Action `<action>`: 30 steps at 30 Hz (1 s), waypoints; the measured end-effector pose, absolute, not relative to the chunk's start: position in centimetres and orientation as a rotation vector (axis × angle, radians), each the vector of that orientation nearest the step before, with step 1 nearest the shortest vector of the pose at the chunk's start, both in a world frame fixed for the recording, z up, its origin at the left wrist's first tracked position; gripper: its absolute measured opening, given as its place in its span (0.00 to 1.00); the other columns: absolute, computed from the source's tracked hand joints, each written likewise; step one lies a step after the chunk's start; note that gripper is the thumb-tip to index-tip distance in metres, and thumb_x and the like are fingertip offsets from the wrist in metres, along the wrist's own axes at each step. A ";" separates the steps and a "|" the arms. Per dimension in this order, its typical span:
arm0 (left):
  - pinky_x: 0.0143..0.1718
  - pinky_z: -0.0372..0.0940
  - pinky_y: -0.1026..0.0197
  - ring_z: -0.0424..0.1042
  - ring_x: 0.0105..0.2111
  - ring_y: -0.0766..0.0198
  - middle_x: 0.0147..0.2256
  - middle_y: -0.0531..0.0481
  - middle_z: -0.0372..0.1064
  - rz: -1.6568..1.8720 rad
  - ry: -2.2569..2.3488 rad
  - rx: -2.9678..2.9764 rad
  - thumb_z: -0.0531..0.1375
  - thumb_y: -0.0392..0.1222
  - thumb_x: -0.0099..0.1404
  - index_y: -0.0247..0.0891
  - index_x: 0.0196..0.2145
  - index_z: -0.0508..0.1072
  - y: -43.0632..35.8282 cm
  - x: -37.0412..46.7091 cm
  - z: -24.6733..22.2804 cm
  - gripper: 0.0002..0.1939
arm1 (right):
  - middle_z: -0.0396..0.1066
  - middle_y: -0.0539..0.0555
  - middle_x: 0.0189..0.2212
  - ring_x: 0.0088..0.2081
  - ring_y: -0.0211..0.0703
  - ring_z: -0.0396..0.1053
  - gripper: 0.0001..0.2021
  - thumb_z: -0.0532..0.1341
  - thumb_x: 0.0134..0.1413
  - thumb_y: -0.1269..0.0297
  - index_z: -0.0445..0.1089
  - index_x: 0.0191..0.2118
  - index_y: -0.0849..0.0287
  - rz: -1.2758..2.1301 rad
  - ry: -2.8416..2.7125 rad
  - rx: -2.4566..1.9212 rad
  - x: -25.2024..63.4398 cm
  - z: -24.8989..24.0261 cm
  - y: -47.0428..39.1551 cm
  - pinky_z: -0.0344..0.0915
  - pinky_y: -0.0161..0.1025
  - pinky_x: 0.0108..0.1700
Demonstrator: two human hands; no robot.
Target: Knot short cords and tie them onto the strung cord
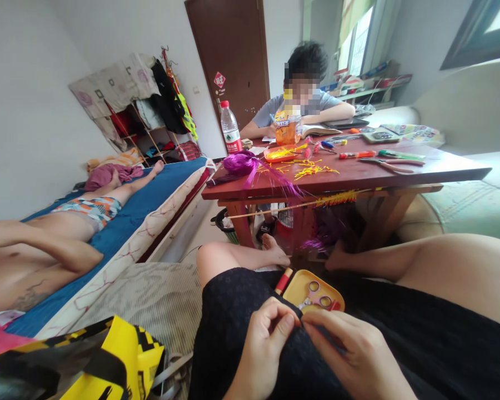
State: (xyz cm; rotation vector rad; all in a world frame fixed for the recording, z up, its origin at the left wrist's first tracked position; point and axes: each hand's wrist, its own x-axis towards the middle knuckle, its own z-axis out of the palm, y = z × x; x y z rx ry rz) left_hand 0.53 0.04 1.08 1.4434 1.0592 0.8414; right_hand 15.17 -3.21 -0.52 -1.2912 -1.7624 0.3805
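My left hand (264, 339) is closed in a pinch over my lap, at a narrow black strip (290, 304) that shows between the fingertips. Close beside it, my right hand (354, 344) pinches with thumb and forefinger near the strip's end; whatever lies between those fingers is too small to make out. Just beyond both hands, a yellow tray (298, 280) rests on the black cloth (233, 316) over my legs. Small scissors (314, 297) with pinkish handles lie in the tray. A red and tan roll (284, 281) stands against its left side.
Ahead is a red-brown table (250, 186) with purple strands (244, 164), yellow pieces (314, 169), pliers (389, 165) and a water bottle (230, 128). A person (306, 103) sits behind it. Another lies on the bed (150, 191) at left. A yellow-black bag (112, 361) is at lower left.
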 end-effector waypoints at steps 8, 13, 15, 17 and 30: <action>0.32 0.55 0.65 0.60 0.29 0.66 0.26 0.52 0.60 0.834 1.061 1.487 0.54 0.46 0.62 0.35 0.25 0.68 0.0 0.5 0.9 0.13 | 0.72 0.51 0.24 0.25 0.37 0.72 0.08 0.53 0.56 0.68 0.69 0.31 0.55 0.383 -1.755 -1.292 15.2 -0.7 -3.1 0.67 0.29 0.29; 0.32 0.55 0.65 0.60 0.29 0.66 0.26 0.53 0.60 0.829 1.070 1.500 0.54 0.46 0.62 0.35 0.25 0.67 0.0 0.5 1.0 0.14 | 0.72 0.51 0.24 0.25 0.38 0.71 0.09 0.52 0.56 0.67 0.68 0.30 0.56 0.393 -1.782 -1.309 15.2 -0.7 -3.2 0.67 0.30 0.29; 0.32 0.55 0.65 0.60 0.29 0.66 0.26 0.53 0.60 0.825 1.076 1.506 0.54 0.46 0.62 0.35 0.25 0.67 0.0 0.4 1.0 0.13 | 0.72 0.51 0.24 0.25 0.38 0.71 0.09 0.52 0.56 0.67 0.68 0.31 0.56 0.397 -1.795 -1.320 15.2 -0.7 -3.2 0.67 0.30 0.29; 0.32 0.55 0.65 0.60 0.29 0.66 0.26 0.53 0.59 0.818 1.080 1.516 0.54 0.47 0.62 0.35 0.25 0.67 0.0 0.4 1.0 0.14 | 0.72 0.51 0.24 0.25 0.38 0.71 0.09 0.52 0.56 0.67 0.68 0.31 0.55 0.395 -1.802 -1.325 15.2 -0.7 -3.1 0.67 0.30 0.29; 0.30 0.55 0.66 0.62 0.28 0.66 0.27 0.51 0.61 0.829 1.168 1.864 0.51 0.45 0.64 0.36 0.26 0.69 -0.3 0.4 1.1 0.14 | 0.72 0.50 0.24 0.24 0.37 0.71 0.08 0.51 0.56 0.67 0.67 0.31 0.55 0.391 -1.802 -1.353 15.2 -0.7 -3.4 0.66 0.30 0.28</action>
